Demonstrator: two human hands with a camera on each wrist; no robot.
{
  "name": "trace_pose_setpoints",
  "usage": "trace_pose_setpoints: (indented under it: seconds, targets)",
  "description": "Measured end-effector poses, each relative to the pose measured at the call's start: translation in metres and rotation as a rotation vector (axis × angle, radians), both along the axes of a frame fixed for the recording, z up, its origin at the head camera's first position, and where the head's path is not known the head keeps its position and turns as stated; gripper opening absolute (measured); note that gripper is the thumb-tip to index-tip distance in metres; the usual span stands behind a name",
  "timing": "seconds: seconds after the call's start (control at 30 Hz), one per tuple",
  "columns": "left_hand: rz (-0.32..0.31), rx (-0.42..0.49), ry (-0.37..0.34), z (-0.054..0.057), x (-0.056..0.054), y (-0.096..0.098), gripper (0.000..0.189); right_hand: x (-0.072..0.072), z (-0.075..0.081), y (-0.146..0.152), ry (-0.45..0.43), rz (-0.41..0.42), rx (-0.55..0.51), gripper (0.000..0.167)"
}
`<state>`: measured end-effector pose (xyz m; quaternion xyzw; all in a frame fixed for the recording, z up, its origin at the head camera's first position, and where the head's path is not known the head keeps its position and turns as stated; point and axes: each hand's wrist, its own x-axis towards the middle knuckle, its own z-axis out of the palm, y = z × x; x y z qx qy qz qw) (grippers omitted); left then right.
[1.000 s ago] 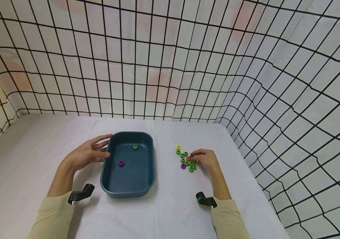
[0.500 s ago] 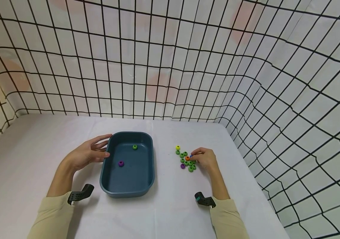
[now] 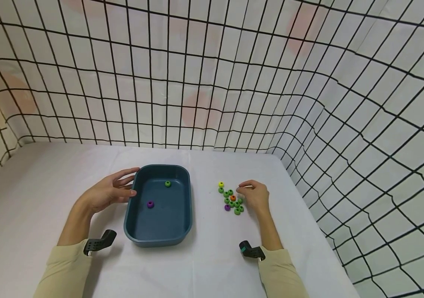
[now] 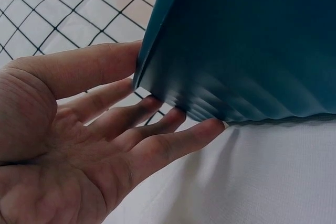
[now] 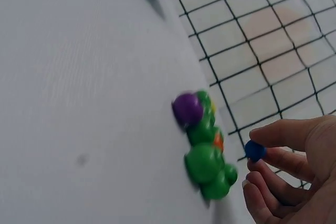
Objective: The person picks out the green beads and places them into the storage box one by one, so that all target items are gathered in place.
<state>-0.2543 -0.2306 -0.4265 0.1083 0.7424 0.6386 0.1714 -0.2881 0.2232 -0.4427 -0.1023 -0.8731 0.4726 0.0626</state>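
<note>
My right hand (image 3: 256,196) pinches a blue bead (image 5: 255,150) between thumb and fingertips, raised beside the loose beads. That cluster on the white cloth is mostly green beads (image 3: 237,211), with an orange bead (image 3: 233,198), a purple bead (image 3: 227,207) and a yellow bead (image 3: 221,184). To the left lies a dark blue rectangular tray (image 3: 159,225), holding one green bead (image 3: 168,184) and one purple bead (image 3: 150,204). My left hand (image 3: 104,193) rests against the tray's left side, thumb at the rim and fairly straight fingers along the outer wall.
A white cloth (image 3: 208,260) covers the table. Black grid netting (image 3: 197,87) over pale sheeting rises behind it and along both sides. Each wrist carries a black camera mount, such as the left camera mount (image 3: 101,242).
My right hand has lifted the blue bead slightly up and away from the cluster, showing a green bead that it covered. My left hand and the tray stay practically still.
</note>
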Motion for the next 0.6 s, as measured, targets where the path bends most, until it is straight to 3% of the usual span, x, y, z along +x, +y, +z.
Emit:
trace_pose_setpoints:
  seconds: [0.23,0.47,0.6]
  targets:
    - [0.009,-0.003,0.012,0.002,0.001,-0.001,0.089,0.009,0.022,-0.031,0.074,0.073,-0.054,0.016]
    - [0.01,-0.003,0.009,0.001,0.001,0.001,0.09,0.023,0.04,-0.06,0.168,0.2,-0.102,0.014]
    - [-0.002,0.002,0.005,0.0,0.0,0.001,0.09,0.029,0.046,-0.075,0.212,0.254,-0.083,0.015]
